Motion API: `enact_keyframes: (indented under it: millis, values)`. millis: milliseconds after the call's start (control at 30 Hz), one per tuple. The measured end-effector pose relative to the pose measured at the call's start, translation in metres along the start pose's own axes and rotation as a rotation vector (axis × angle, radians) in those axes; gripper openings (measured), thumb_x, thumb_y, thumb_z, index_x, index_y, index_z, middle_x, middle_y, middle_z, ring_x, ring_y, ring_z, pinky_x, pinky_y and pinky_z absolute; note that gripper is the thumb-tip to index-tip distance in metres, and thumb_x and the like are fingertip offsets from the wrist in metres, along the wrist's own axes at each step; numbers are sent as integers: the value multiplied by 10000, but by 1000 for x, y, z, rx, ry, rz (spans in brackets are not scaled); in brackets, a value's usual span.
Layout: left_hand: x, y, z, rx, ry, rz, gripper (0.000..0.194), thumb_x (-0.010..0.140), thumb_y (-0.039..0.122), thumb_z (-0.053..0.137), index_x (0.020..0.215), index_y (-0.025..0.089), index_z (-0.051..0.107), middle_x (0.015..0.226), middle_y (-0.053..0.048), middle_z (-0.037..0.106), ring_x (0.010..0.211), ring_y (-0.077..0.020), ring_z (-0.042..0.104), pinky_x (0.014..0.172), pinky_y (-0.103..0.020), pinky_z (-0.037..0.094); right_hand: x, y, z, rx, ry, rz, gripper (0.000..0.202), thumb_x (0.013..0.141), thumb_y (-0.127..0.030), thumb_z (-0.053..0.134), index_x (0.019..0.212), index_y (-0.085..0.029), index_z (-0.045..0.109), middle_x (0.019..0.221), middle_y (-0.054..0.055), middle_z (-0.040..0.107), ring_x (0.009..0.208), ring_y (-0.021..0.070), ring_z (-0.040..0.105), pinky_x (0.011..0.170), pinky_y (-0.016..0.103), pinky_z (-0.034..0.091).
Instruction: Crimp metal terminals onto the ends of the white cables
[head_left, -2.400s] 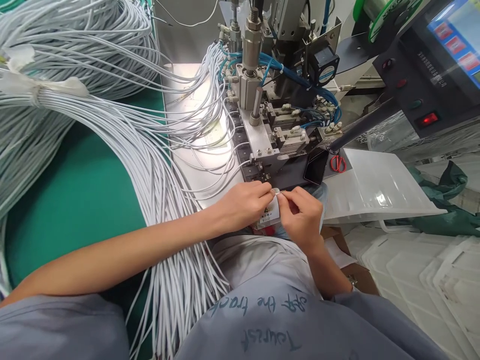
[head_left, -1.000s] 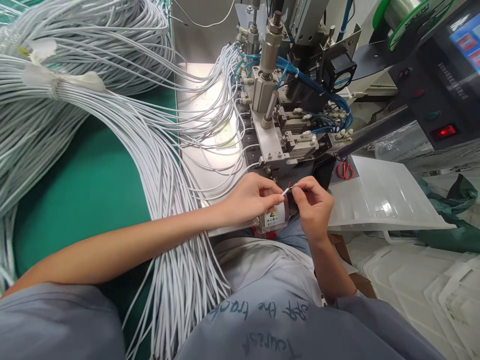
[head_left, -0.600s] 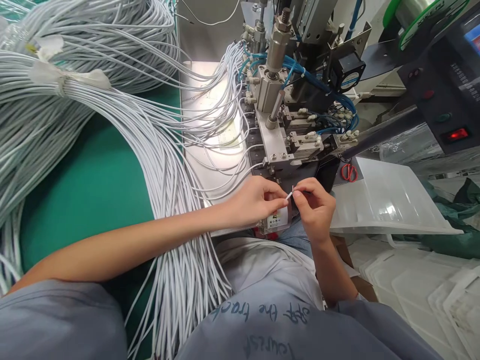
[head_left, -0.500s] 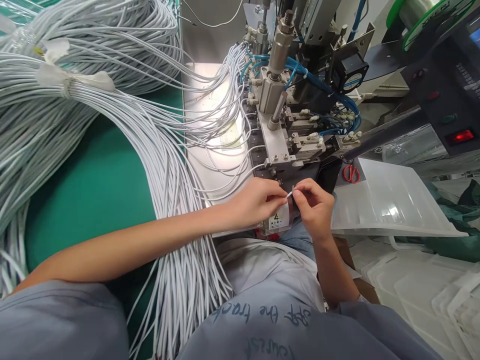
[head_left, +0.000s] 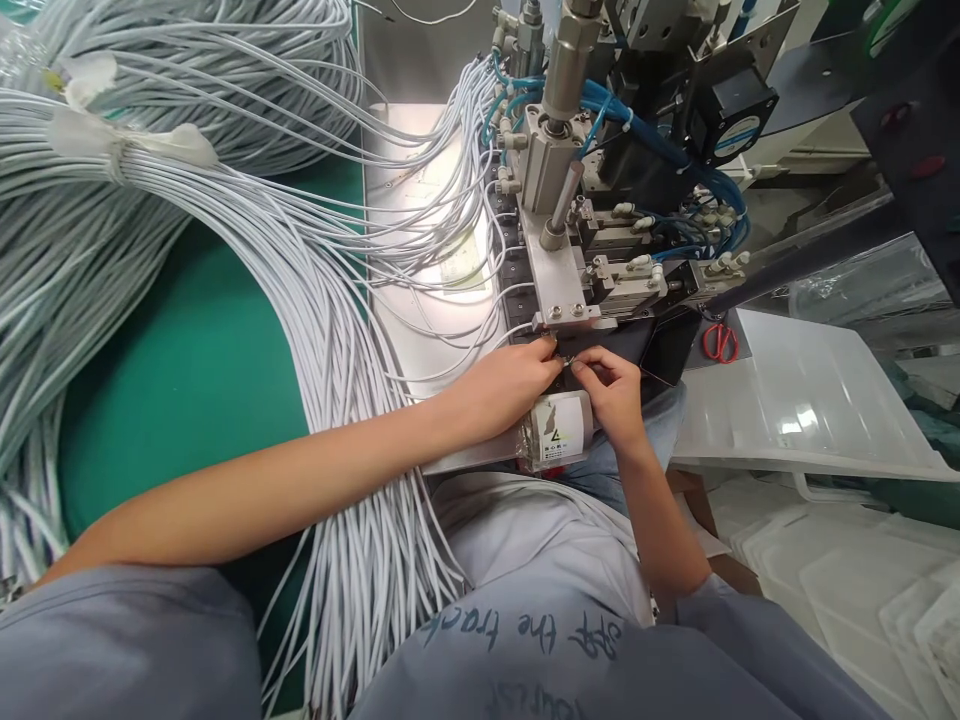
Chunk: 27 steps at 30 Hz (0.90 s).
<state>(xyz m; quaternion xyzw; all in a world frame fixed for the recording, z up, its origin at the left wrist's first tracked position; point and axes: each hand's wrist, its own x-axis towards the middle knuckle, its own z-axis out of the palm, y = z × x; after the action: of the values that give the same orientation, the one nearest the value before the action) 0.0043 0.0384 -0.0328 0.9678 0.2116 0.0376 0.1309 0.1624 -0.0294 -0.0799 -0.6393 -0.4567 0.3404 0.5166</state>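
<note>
Your left hand [head_left: 517, 388] and right hand [head_left: 616, 398] almost meet, pinching the cable end [head_left: 568, 362]; it looks light, its tip probably fragile, so grip just behind.

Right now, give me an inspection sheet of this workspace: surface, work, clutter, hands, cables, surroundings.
Surface: green top beside a lit pale plate
Job's things: cable end, details too small to tell
Clutter: red-handled scissors right of the machine
Grippers: bare left hand and right hand, both pinching the cable end
Cables: tied white bundle lying under the left forearm; blue tubes on the machine
Surroundings: translucent sheet at right
</note>
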Motion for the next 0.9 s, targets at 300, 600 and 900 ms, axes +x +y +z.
enact_keyframes:
  millis: [300, 600, 900]
  values:
    - [0, -2, 1, 24, 20, 49, 221, 875, 93, 426, 992, 98, 614, 838, -70, 544, 696, -151, 568, 591, -259, 423, -2, 0, 4, 78, 48, 105, 88, 695, -259, 627, 677, -174, 629, 634, -6, 625, 577, 118, 543, 563, 251, 457]
    - [1, -2, 1, 31, 16, 66, 196, 876, 105, 446, 986, 111, 608, 868, -70, 553, 739, -154, 554, 623, -253, 410, 0, -3, 4, 141, 54, 209, 62, 645, -226, 621, 616, -171, 622, 552, -23, 580, 518, 108, 499, 502, 238, 414]
    - [1, -4, 0, 41, -7, 64, 220, 894, 128, 416, 1018, 116, 598, 900, -84, 563, 770, -173, 565, 632, -264, 416, 5, -5, 1, 190, -7, 283, 37, 603, -182, 596, 575, -172, 617, 522, -34, 566, 504, 95, 491, 485, 218, 392]
